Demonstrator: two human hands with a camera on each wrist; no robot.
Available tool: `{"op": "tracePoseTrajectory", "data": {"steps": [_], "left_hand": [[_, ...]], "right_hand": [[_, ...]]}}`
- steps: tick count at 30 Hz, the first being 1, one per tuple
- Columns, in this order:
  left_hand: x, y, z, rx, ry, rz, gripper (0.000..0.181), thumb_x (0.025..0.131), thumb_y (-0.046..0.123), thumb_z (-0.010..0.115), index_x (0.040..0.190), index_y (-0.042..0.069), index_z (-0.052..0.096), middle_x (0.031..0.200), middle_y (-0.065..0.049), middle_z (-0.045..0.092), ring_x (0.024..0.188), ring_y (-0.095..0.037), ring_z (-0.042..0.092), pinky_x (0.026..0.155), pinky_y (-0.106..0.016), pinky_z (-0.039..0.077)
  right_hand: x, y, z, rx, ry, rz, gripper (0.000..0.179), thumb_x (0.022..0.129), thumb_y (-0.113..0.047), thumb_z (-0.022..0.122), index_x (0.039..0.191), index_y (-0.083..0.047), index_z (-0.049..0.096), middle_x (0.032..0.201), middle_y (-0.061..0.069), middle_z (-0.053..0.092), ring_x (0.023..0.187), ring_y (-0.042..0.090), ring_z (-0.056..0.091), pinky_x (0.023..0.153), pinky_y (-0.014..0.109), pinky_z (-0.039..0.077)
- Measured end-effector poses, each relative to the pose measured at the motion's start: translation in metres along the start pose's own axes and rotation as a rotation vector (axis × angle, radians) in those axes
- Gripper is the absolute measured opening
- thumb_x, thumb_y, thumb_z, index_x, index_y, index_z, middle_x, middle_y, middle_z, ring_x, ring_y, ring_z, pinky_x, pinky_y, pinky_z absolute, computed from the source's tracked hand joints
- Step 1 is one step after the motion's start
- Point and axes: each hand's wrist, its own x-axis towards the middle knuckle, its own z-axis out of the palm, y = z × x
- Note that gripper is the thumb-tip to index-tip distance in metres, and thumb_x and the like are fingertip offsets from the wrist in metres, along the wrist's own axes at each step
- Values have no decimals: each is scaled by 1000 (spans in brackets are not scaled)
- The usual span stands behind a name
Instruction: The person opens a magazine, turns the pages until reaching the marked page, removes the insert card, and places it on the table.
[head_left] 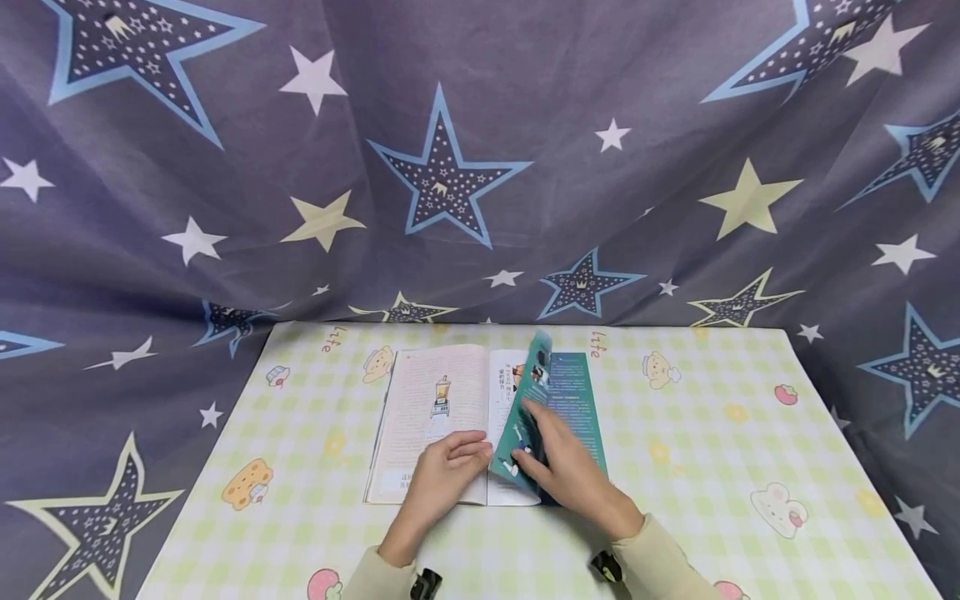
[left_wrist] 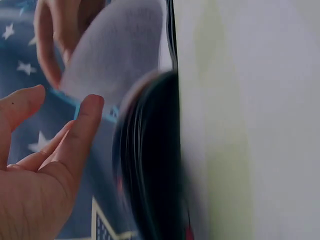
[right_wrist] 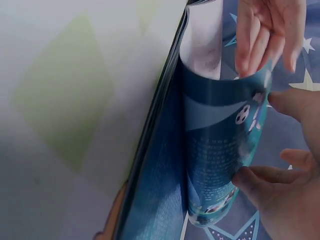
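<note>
A magazine point(head_left: 442, 400) lies spread on the table, with one teal leaf point(head_left: 536, 383) standing up and curving from its right half. My right hand point(head_left: 566, 462) rests against this leaf. In the right wrist view, the thumb and one finger of the right hand point(right_wrist: 290, 185) touch the teal printed face, and no digit shows behind it. My left hand point(head_left: 446, 471) is over the lower left page, its fingertips close to the leaf's lower edge. The left wrist view shows the left hand point(left_wrist: 55, 165) with extended fingers and the thumb apart, holding nothing.
The table point(head_left: 690, 500) wears a green checked cover with cartoon prints. Behind it hangs a dark star-patterned cloth point(head_left: 480, 150). A dark strapped device point(head_left: 426, 583) sits at the left wrist, another point(head_left: 606, 567) at the right.
</note>
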Motion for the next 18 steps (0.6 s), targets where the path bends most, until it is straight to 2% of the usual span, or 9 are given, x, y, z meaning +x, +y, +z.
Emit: {"op": "tracePoseTrajectory", "data": {"steps": [3,6,11,14,18], "left_hand": [[4,-3,8,4,-45,-4,33,94,8,70,121,-9,64,101,-19,73,95,-26,72,78,-22,57],[9,-16,11,7,-54,-3,31,93,6,71,120,-7,65,97,-16,74,90,-24,73,73,-23,59],[13,-34,7,4,-48,4,33,91,10,74,119,-5,67,94,-12,74,84,-22,74,71,-26,60],[11,-40,-5,-10,0,-14,33,89,9,75,117,-6,68,93,-13,75,83,-22,74,71,-28,60],[4,-47,-31,23,125,-63,31,87,7,76,115,-5,69,91,-13,75,80,-20,74,70,-27,60]], "right_hand": [[0,-2,-1,19,-19,3,71,96,-26,70,153,-4,34,146,19,47,133,31,47,105,47,45],[0,-4,-1,42,-16,0,70,97,-24,69,154,-5,34,146,18,46,133,31,47,104,48,46],[0,-4,-3,54,-8,-2,68,97,-23,69,153,-4,35,147,17,46,134,30,46,106,48,44],[-2,-2,-4,30,-30,14,70,96,-25,70,152,-3,35,148,18,46,136,31,45,108,48,42],[-5,0,-4,-24,-89,40,74,95,-29,72,153,0,34,149,21,44,137,34,43,110,49,39]]}}
